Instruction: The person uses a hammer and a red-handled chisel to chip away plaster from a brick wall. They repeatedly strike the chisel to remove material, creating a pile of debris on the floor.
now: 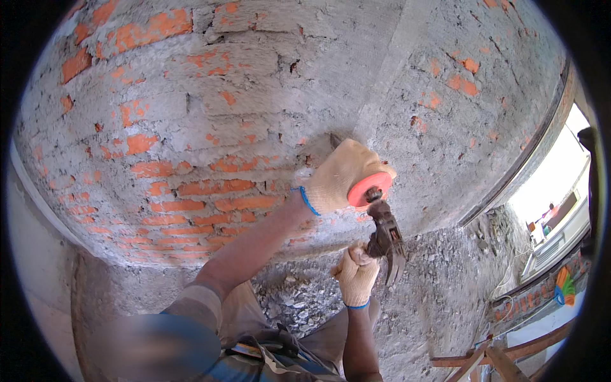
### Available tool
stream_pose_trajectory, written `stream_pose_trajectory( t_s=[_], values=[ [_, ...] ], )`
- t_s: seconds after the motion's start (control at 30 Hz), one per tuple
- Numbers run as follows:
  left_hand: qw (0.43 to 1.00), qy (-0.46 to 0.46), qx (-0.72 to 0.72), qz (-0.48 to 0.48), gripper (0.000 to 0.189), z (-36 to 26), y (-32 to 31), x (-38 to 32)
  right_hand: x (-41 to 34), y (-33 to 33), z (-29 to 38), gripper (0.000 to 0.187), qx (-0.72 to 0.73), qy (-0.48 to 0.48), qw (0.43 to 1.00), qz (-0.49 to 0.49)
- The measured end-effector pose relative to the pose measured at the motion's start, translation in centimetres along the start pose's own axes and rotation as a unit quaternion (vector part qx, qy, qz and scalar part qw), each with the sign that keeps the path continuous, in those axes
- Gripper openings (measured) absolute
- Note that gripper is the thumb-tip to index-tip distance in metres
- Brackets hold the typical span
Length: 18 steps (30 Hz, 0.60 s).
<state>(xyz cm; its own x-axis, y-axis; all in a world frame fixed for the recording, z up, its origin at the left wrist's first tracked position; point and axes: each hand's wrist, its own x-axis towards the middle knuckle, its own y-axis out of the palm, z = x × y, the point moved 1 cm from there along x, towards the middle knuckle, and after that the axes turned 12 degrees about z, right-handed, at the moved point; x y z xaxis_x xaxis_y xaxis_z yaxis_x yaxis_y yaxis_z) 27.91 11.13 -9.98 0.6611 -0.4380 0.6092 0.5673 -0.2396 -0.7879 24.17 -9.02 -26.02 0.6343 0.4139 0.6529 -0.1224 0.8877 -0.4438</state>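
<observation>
My left hand (pixel 341 176), in a cream knit glove with a blue cuff, grips a cold chisel with a red round hand guard (pixel 370 189). The chisel's dark tip (pixel 335 140) is against the rough brick wall (pixel 267 110), where grey mortar covers much of the orange brick. Below, my right hand (pixel 356 274), gloved alike, is closed around a claw hammer (pixel 384 236). The hammer's face is at the chisel's struck end, touching or very close to it. Its claw points downward. My left hand hides most of the chisel's shaft.
Broken mortar rubble (pixel 298 301) covers the ground at the wall's foot, around my legs. Wooden beams (pixel 506 353) stand at the lower right. A broom head with orange and green bristles (pixel 565 286) and a bright opening (pixel 553 191) are at the right. A pale side wall (pixel 36 229) bounds the left.
</observation>
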Motion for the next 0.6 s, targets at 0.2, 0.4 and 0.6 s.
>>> stream_pose_trajectory(
  t_s=[0.2,0.4,0.6],
  values=[
    [0.999,0.031,0.017,-0.037,0.020,-0.1,0.4,-0.2,-0.8,-2.1,2.1,0.016,0.313,0.036,0.942,-0.114],
    [0.997,0.035,0.039,-0.059,0.015,-1.2,1.2,-1.0,-0.4,-2.1,3.6,0.051,0.285,-0.164,0.921,-0.209],
    [0.999,0.016,0.024,-0.016,0.018,-0.9,1.8,-1.0,-2.1,-0.6,1.0,0.028,0.322,-0.193,0.919,-0.119]
  ],
)
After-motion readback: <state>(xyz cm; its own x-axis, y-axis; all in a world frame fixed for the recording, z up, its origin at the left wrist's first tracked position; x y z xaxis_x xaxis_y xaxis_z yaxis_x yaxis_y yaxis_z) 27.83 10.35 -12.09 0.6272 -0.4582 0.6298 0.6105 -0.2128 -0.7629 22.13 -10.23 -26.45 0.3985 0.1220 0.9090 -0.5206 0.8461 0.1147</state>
